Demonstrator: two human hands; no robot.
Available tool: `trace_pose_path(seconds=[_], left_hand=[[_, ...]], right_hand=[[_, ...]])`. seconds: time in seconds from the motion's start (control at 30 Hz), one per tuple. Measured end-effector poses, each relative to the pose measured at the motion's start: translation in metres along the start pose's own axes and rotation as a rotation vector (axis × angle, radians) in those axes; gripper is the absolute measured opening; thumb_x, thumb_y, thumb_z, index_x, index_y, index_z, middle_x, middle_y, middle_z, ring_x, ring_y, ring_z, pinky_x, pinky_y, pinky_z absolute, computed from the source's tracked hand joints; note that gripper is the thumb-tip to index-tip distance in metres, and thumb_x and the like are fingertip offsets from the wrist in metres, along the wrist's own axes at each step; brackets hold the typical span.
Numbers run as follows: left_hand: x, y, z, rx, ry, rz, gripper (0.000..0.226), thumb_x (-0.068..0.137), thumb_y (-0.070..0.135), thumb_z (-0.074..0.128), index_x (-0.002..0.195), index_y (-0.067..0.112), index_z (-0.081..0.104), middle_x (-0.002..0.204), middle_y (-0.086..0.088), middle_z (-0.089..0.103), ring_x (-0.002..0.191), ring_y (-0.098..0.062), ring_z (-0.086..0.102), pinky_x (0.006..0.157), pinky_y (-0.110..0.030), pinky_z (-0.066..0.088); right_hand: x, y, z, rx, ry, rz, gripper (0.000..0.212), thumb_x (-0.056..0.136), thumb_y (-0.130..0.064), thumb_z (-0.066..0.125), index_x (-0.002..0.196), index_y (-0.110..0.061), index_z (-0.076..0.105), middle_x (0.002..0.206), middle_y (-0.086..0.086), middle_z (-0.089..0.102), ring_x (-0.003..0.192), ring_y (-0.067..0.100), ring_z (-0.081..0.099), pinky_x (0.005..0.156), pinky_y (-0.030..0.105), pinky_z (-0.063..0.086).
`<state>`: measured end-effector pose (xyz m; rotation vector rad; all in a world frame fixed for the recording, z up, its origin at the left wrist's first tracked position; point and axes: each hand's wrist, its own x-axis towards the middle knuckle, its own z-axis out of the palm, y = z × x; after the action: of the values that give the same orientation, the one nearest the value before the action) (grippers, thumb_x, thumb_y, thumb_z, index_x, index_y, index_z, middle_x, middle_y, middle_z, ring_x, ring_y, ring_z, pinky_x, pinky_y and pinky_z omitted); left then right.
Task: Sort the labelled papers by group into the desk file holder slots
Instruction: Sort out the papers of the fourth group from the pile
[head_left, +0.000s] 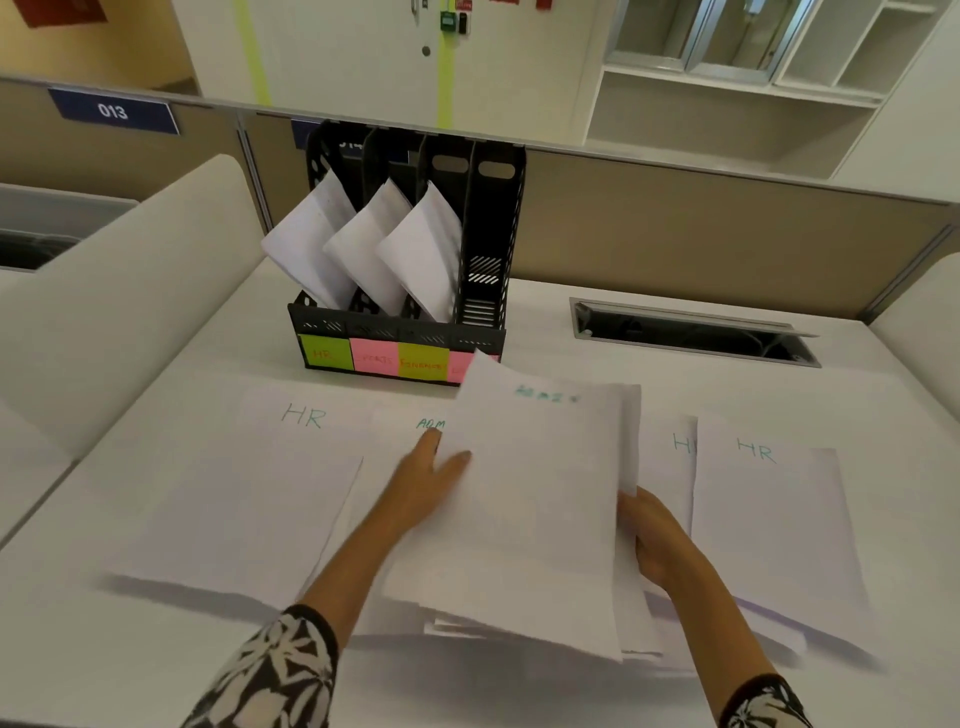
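Observation:
A black desk file holder (488, 218) stands at the back of the desk, with coloured sticky labels (374, 358) along its front. Its three left slots hold white papers (363, 244); the rightmost slot looks empty. My right hand (649, 535) grips the right edge of a small stack of papers headed ADMIN (540, 499), lifted and tilted above the desk. Fingers straight, my left hand (426, 483) rests flat on another ADMIN sheet (415, 441), its fingertips partly under the lifted stack. HR sheets lie flat at the left (249, 493) and right (769, 519).
A cable slot (691, 332) is cut into the desk right of the holder. Beige partition walls run behind, and white curved dividers (130, 291) flank both sides of the desk. A third HR sheet (670, 457) peeks out beside the stack.

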<state>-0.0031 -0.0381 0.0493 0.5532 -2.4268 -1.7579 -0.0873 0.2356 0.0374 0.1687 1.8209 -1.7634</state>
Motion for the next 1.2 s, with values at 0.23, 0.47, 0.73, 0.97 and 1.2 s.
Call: trace_pose_path(seconds=[0.23, 0.47, 0.73, 0.97, 1.2], left_hand=[[-0.009, -0.004, 0.041, -0.068, 0.108, 0.018, 0.058, 0.086, 0.015, 0.066, 0.126, 0.023, 0.025, 0.101, 0.003, 0.058, 0.083, -0.014, 0.061, 0.063, -0.008, 0.045], [0.000, -0.027, 0.016, 0.368, 0.411, -0.210, 0.042, 0.089, 0.035, 0.059, 0.126, 0.017, 0.048, 0.130, -0.012, 0.048, 0.116, -0.031, 0.044, 0.087, -0.038, 0.044], [-0.002, -0.041, -0.013, 0.532, 0.402, -0.525, 0.062, 0.085, 0.037, 0.062, 0.131, 0.008, 0.034, 0.127, -0.015, 0.053, 0.117, -0.034, 0.048, 0.096, -0.043, 0.034], [-0.002, -0.047, -0.040, 0.433, 0.416, -0.217, 0.029, 0.096, 0.025, 0.049, 0.099, -0.001, 0.061, 0.102, -0.020, 0.065, 0.098, -0.038, 0.060, 0.078, -0.039, 0.045], [0.003, -0.047, -0.123, 0.294, 0.600, -0.245, 0.032, 0.096, 0.027, 0.050, 0.103, -0.003, 0.060, 0.117, -0.029, 0.060, 0.110, -0.041, 0.055, 0.088, -0.041, 0.042]], right_hand=[[0.006, -0.006, -0.006, 0.097, -0.163, 0.009, 0.051, 0.080, -0.057, 0.062, 0.119, -0.024, 0.063, 0.114, 0.006, 0.070, 0.105, 0.028, 0.067, 0.078, 0.040, 0.058], [0.020, 0.017, 0.006, -0.124, -0.059, -0.072, 0.038, 0.081, -0.015, 0.072, 0.116, -0.013, 0.059, 0.100, 0.004, 0.074, 0.086, 0.023, 0.073, 0.066, 0.034, 0.059], [0.030, 0.028, 0.007, -0.143, -0.005, -0.052, 0.021, 0.085, -0.020, 0.065, 0.106, -0.019, 0.063, 0.095, 0.002, 0.075, 0.081, 0.023, 0.073, 0.062, 0.034, 0.059], [0.031, 0.029, 0.006, -0.146, -0.015, -0.053, 0.021, 0.088, -0.022, 0.063, 0.109, -0.023, 0.060, 0.101, 0.002, 0.073, 0.087, 0.024, 0.072, 0.070, 0.039, 0.060], [0.029, 0.029, 0.006, -0.165, -0.018, -0.075, 0.028, 0.090, -0.023, 0.061, 0.117, -0.019, 0.057, 0.109, 0.006, 0.070, 0.095, 0.028, 0.068, 0.085, 0.048, 0.056]])
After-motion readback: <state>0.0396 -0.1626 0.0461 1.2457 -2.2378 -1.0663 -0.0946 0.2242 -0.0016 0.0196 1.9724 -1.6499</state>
